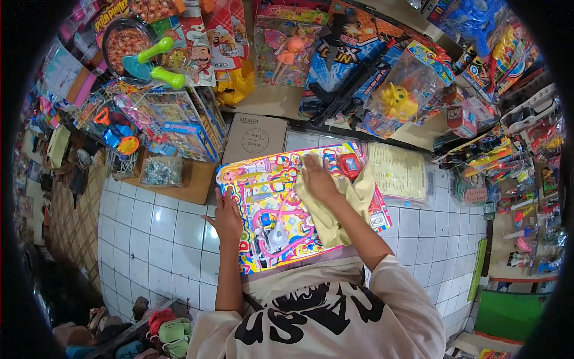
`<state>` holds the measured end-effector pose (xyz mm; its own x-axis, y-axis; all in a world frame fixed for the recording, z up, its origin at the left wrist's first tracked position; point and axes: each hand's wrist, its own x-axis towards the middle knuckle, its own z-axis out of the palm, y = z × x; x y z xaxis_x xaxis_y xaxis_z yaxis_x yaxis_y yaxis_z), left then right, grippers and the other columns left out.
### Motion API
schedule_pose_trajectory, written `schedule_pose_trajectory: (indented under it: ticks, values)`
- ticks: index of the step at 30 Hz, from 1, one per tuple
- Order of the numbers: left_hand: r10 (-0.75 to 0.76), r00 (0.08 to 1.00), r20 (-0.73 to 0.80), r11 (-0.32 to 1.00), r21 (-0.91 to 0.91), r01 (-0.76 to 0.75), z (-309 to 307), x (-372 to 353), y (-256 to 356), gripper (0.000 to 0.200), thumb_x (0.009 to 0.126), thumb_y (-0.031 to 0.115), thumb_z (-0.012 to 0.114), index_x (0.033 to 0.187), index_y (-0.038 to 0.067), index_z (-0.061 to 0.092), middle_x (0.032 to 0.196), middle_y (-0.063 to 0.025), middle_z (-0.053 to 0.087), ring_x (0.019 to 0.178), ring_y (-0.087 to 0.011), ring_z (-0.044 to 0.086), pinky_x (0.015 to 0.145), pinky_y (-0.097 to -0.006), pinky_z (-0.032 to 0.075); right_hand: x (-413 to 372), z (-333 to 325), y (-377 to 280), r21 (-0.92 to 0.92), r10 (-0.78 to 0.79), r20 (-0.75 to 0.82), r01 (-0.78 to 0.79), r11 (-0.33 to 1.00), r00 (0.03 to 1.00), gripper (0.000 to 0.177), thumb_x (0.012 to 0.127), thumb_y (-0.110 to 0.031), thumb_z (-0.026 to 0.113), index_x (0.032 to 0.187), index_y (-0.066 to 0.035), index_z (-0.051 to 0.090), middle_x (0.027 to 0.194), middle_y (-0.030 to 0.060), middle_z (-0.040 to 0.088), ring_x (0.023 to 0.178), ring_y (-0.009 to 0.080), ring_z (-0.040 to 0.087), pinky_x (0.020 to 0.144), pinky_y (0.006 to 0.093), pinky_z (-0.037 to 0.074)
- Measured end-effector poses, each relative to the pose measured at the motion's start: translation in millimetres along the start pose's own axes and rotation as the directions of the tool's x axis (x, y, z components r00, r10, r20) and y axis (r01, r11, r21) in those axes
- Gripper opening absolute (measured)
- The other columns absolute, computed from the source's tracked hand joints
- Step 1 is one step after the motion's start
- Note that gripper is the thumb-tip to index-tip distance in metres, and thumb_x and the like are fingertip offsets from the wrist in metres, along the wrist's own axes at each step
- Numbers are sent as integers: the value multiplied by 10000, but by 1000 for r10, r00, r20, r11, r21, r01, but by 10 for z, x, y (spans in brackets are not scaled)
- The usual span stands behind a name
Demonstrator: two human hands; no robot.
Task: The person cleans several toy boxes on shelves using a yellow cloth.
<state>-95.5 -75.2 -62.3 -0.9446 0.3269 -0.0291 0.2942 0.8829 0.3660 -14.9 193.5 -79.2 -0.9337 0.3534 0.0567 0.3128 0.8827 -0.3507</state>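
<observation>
A colourful toy doctor set on a printed card (251, 179), with a pink stethoscope (286, 213) under its clear front, lies in front of me close to my body. My left hand (227, 216) is at its left edge, fingers spread and thumb out to the side, holding nothing. My right hand (320, 179) presses a pale yellow cloth (329, 221) onto the right half of the package. The cloth hangs loosely down toward the near edge and hides part of the print. Beside the hand, a red toy piece (350, 165) shows at the upper right of the package.
Behind the package lies a brown wall clock box (256, 139). A stack of printed sheets in plastic (397, 173) is to the right on the white tiles (161, 224). Packaged toys, including a black toy gun (353, 84), stand along the back. Footwear (173, 329) sits at the lower left.
</observation>
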Motion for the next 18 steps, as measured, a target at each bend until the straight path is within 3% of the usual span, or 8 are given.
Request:
schedule_pose_trajectory:
  ticks: [3,6,7,10,13,16,17,18]
  values:
    - [1,1000,-13,999,34,-1,23,14,-21,389,976,313,327,1355,255,389,1466,-77,290,1067,-312,568,967,-742,86,-78,11,-44,266,-232,24,218,939,972,453,957,-282,369,1265,40,453,1347,183,432,1285,293,368,1073,420,271]
    - [11,1000,-7,999,37,-11,23,13,-42,387,976,312,330,1355,261,386,1465,-71,293,1075,-311,565,969,-740,88,-184,-262,-218,344,-244,174,173,923,954,445,953,-298,381,1218,38,502,1288,188,492,1233,308,432,1027,357,352]
    - [13,1000,-7,1000,12,-13,37,12,-52,386,976,311,330,1355,262,386,1465,-70,293,1081,-311,563,970,-739,87,-226,-403,-272,328,-276,144,217,919,950,397,943,-277,400,1126,37,560,1192,211,550,1114,339,521,960,374,415]
    - [21,1000,-19,1000,-17,-21,76,18,-81,387,976,308,332,1357,264,385,1466,-69,292,1096,-309,557,970,-738,85,-227,-785,-223,407,55,393,-227,885,918,351,935,-251,411,1045,32,586,1133,231,562,1030,366,548,930,391,426]
    - [24,999,-28,999,-26,-25,95,28,-76,389,976,305,335,1360,265,384,1467,-69,291,1101,-307,555,969,-739,84,-185,-814,23,405,342,18,-320,857,939,323,929,-213,403,1054,42,557,1115,252,544,961,389,556,943,423,398]
    - [30,999,-14,999,-29,-31,100,40,-79,391,975,305,337,1361,268,384,1467,-69,292,1101,-306,555,967,-741,84,-122,-381,299,268,252,-25,-236,934,967,350,932,-198,377,1130,56,512,1180,239,521,999,381,550,990,479,340]
    - [32,999,-9,999,-30,-32,100,51,-74,391,975,305,337,1362,269,384,1466,-69,293,1101,-306,555,967,-741,84,-152,-200,289,-66,120,18,-118,991,993,394,940,-203,355,1208,66,463,1252,212,491,1127,338,502,1041,525,255]
    - [29,1000,-4,999,-25,-29,95,55,-68,391,976,306,337,1362,269,384,1466,-70,294,1101,-305,556,966,-741,84,-215,17,207,-131,62,-155,-83,988,986,430,949,-240,348,1237,59,461,1305,186,470,1254,282,408,1075,528,190]
